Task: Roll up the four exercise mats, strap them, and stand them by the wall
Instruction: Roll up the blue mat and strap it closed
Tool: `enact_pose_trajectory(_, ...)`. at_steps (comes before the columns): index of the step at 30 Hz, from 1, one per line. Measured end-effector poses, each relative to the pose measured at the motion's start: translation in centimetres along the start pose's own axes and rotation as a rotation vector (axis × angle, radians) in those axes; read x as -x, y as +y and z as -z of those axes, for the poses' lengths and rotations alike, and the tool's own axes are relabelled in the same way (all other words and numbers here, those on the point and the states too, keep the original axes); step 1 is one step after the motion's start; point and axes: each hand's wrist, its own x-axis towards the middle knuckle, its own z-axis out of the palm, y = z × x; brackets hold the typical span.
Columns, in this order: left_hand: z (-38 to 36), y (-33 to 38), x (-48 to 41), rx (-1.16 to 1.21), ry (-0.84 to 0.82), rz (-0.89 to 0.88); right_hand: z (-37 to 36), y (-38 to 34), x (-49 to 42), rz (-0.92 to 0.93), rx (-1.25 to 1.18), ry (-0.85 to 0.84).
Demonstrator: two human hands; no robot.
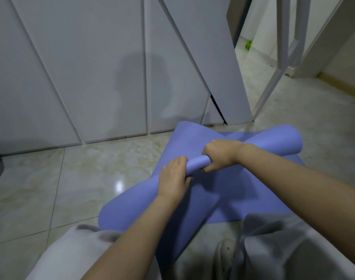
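A periwinkle exercise mat (243,188) lies on the glossy tiled floor (91,168), its far edge near the foot of the white cupboard doors (91,67). Part of the mat is rolled into a loose tube that runs slantwise in front of those doors. The tube is pinched thin at its middle and flares wider at both ends.

The right hand (219,153) is wrapped tight round the thin middle, fingers curled under. The left hand (172,178) sits just beside it on the side farther from the doors, palm down, fingers bent over the roll and gripping it.

The cupboard doors hide whatever is inside; a dark gap shows at the lower edge of the rightmost panel. A shadow (140,81) of the person falls across the doors. Farthest from them are pale grey trouser legs (71,255) and a perforated clog (225,257).
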Motion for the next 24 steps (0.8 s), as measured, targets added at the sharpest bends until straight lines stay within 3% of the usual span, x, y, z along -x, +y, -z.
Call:
enact_pose_trajectory(3, 0.2, 0.2, -0.5, 0.047, -0.082, 0.111, 0.5, -0.1, 0.2, 0.016, 0.081, -0.011)
enact_pose_trajectory(7, 0.6, -0.3, -1.8, 0.187, -0.287, 0.143, -0.3, -0.6, 0.7, 0.0, 0.327, 0.179)
enact_pose_trajectory(11, 2.1, -0.1, -2.2, 0.453, -0.665, 0.23, -2.3, -1.4, 0.5, 0.039, 0.473, 0.328)
enact_pose_trajectory(13, 2.5, -0.2, -2.3, 0.491, -0.761, 0.263, -2.2, -1.7, 1.2, 0.05, 0.479, 0.33)
enact_pose_trajectory(16, 1.4, 0.1, -2.5, 0.204, -0.529, 0.145, -2.6, -0.8, 1.3, 0.004, 0.368, 0.298)
enact_pose_trajectory(20, -0.5, 0.2, -1.3, -0.179, 0.081, -0.06, -2.5, -0.5, 0.7, -0.054, 0.253, 0.182)
enact_pose_trajectory(22, -1.5, -0.6, -0.4, -0.303, 0.194, -0.157, -2.3, -0.5, 0.0, -0.034, 0.192, 0.092)
enact_pose_trajectory(24, -3.1, -1.5, 0.4, -0.334, 0.213, -0.114, -1.9, -0.5, -0.6, -0.012, 0.115, 0.011)
